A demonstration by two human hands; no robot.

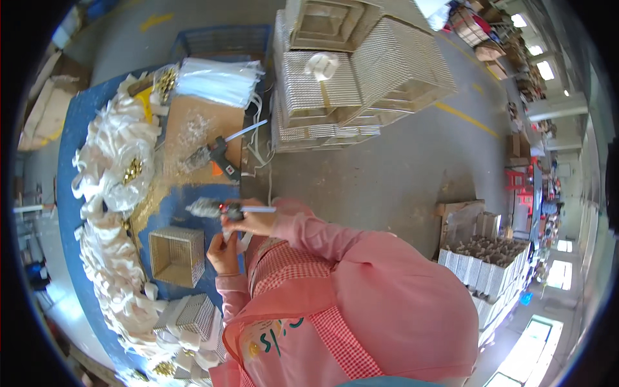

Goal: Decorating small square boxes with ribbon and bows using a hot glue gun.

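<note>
My right hand (256, 223) is closed around a dark glue gun (233, 211) with a glue stick (259, 209) out of its back end and a glue-crusted or wrapped nozzle. Just below it, my left hand (223, 254) pinches a strip of white ribbon (244, 242) close under the gun. The fine detail at the fingertips is too small to make out. Beside my left hand, a square silver-and-beige woven basket (176, 258) stands on the blue table (169, 213), its hollow inside showing.
A second glue gun (222, 160) lies on a cardboard sheet (184, 116) near a bundle of glue sticks (216, 80). White ribbon bows (113, 271) heap along the table, with gold pieces (133, 170) in a plastic bag. Large woven baskets (400, 71) are stacked on the floor.
</note>
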